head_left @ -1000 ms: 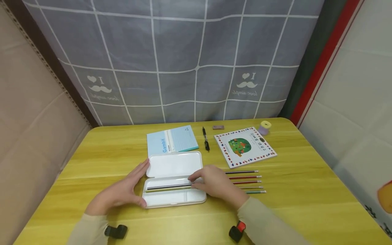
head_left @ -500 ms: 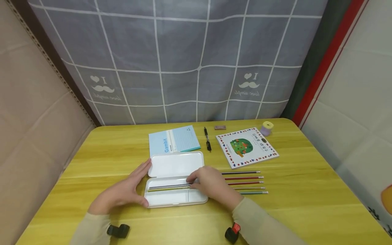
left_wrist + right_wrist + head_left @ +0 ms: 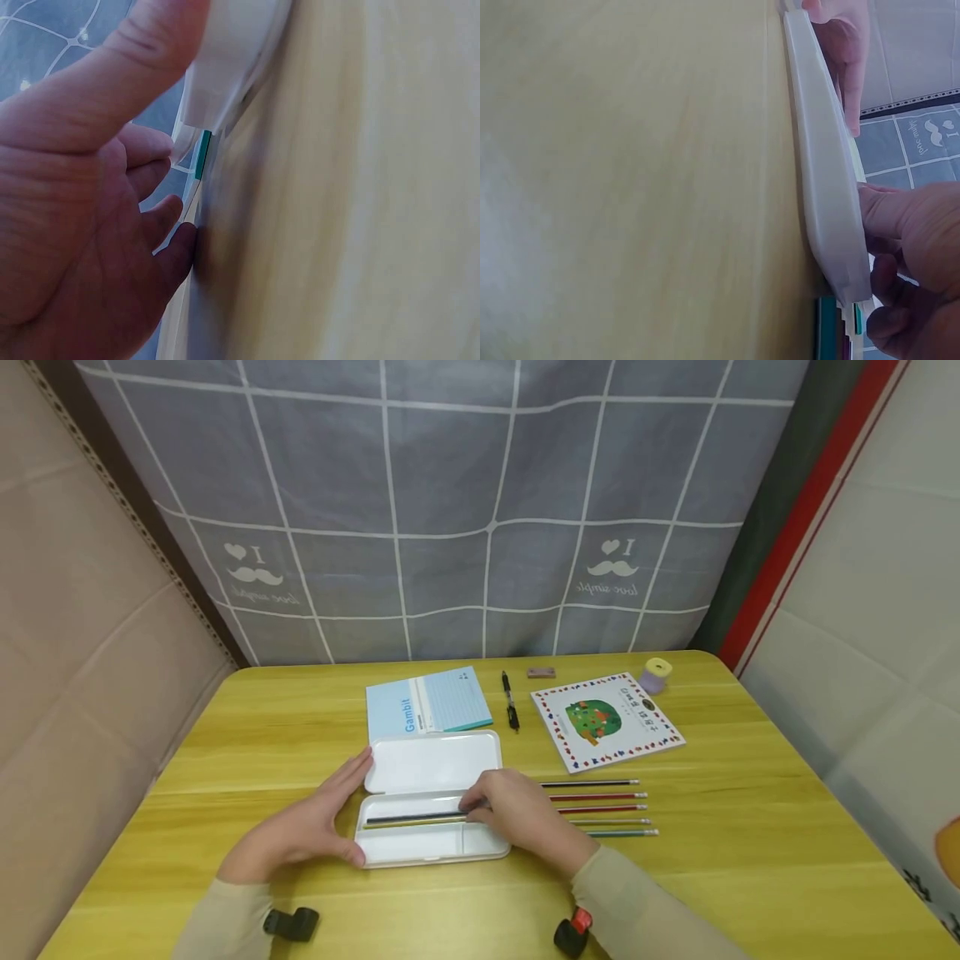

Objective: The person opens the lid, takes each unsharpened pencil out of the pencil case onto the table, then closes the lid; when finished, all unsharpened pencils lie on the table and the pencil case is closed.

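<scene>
The white pencil case (image 3: 405, 852) lies unfolded near the front of the wooden table (image 3: 300, 710), its lid tipped back toward a pale blue notebook printed "Gambit" (image 3: 386, 706). The left hand (image 3: 311, 828) braces the case's left end with extended digits, thumb at the tray's front corner and fingertips by the lid's edge. Inside the tray, a dark pencil (image 3: 412, 819) and a yellow pencil (image 3: 397, 826) lie side by side; the right hand (image 3: 521, 812) pinches the dark one between thumb and forefinger. Five eraser-tipped pencils (image 3: 600, 808) lie in a row to the right, partly behind that hand. Farther back are a black pen (image 3: 510, 702), a small brownish eraser (image 3: 542, 672), a white picture book (image 3: 648, 727) whose title characters are too small to read, and a lilac-and-yellow cylinder (image 3: 656, 675). The grey checked curtain (image 3: 442, 452) twice carries "I", a heart, a moustache and "love simple", the script mirrored
</scene>
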Tool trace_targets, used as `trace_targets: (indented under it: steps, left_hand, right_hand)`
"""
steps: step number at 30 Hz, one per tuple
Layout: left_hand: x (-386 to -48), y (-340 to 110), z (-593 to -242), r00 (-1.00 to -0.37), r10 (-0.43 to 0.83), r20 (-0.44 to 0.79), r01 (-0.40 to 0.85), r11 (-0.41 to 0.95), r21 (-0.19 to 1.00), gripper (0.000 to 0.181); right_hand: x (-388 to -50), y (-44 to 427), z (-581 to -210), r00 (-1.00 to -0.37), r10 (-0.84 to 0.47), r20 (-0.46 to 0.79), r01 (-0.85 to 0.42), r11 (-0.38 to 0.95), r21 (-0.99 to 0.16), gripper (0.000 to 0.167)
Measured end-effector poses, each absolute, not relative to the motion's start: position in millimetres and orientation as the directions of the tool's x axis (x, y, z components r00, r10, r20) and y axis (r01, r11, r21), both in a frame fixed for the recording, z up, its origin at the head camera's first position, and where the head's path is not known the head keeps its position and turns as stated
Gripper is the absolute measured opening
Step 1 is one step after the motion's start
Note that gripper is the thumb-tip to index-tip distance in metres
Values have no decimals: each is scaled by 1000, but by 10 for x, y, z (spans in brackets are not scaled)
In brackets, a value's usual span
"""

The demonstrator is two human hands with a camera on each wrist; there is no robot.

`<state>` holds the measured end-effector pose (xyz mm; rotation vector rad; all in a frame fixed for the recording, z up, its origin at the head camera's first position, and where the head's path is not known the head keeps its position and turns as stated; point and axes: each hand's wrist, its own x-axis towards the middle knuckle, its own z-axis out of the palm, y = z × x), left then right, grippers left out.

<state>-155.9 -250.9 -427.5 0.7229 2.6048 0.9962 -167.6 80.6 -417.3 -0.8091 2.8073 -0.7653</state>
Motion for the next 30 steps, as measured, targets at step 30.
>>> trace_targets:
  steps: [30]
  left_hand:
    - [-1525, -2493, -4259, -852, 519, -71, 342, 654, 675, 144]
  right_hand:
    - [-1600, 1063, -4179, -827, -476, 298, -555, 615, -560, 7]
